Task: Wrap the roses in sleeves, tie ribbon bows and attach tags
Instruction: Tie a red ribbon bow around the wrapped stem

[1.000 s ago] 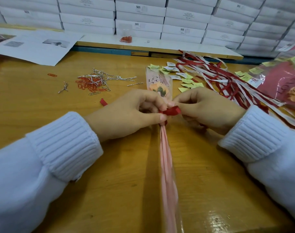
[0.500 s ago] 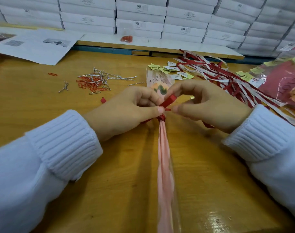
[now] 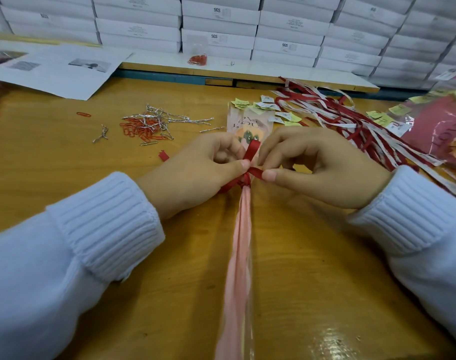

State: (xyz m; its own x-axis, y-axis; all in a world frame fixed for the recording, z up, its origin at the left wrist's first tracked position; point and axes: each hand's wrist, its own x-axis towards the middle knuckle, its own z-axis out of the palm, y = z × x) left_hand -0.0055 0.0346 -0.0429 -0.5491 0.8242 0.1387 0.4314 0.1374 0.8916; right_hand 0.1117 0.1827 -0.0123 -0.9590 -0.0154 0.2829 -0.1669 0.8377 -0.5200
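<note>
A red ribbon (image 3: 250, 162) is knotted around the gathered neck of a clear printed sleeve (image 3: 249, 124) holding a rose, which lies along the middle of the wooden table (image 3: 66, 162), its pink twisted tail (image 3: 238, 255) running toward the viewer. One loop of the ribbon stands up between the two hands, and another length runs sideways from the knot. The left hand (image 3: 195, 170) has its fingers curled, thumb and forefinger pinching the ribbon at the knot. The right hand (image 3: 323, 167) is likewise curled, its thumb and forefinger pinching the sideways length just right of the knot. Both wrists wear white ribbed cuffs. Beyond the sleeve lies a scatter of small yellow and white tags (image 3: 263, 106), and to their right a heap of red and white ribbon strips (image 3: 351, 118). At the far right edge is a pile of pink wrapped sleeves (image 3: 445, 131). To the left of the hands lie red paper clips (image 3: 141, 128) tangled with silver wire ties (image 3: 167, 116). Printed sheets of paper (image 3: 58, 68) lie at the far left, and stacked white boxes (image 3: 221, 24) line the back.
</note>
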